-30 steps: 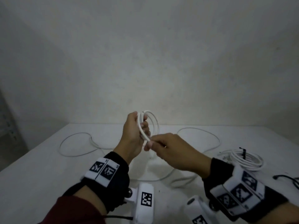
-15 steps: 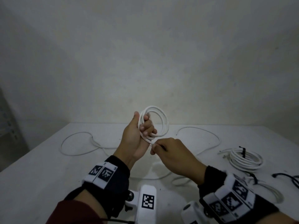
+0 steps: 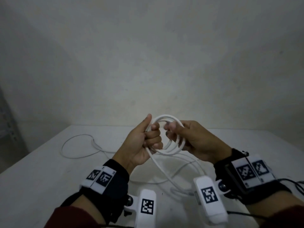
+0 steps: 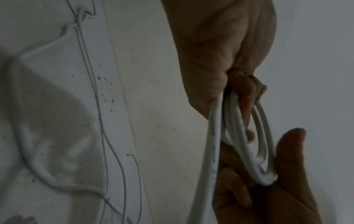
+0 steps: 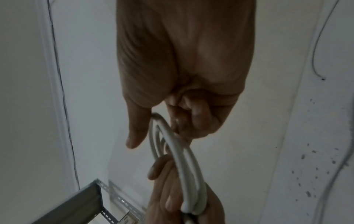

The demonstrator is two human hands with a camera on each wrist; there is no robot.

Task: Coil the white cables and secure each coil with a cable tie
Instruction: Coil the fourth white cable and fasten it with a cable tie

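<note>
A white cable coil of several loops is held up above the white table. My left hand grips the coil's left side, fingers curled round the loops and thumb pointing up. My right hand holds the right side, with its fingers hooked through the coil. The free length of the cable drops from the left hand to the table. The left wrist view shows the left hand and the coil, the right wrist view the right hand and the coil. No cable tie is in view.
The far part of the cable lies in a loose loop on the table's left side. A thin black wire runs by the right edge. A grey perforated metal shelf frame stands left of the table, and a plain wall is behind it.
My right hand has risen from below the coil to its right side and brought another loop of cable onto it. Both hands now hold the coil, which looks wider.
</note>
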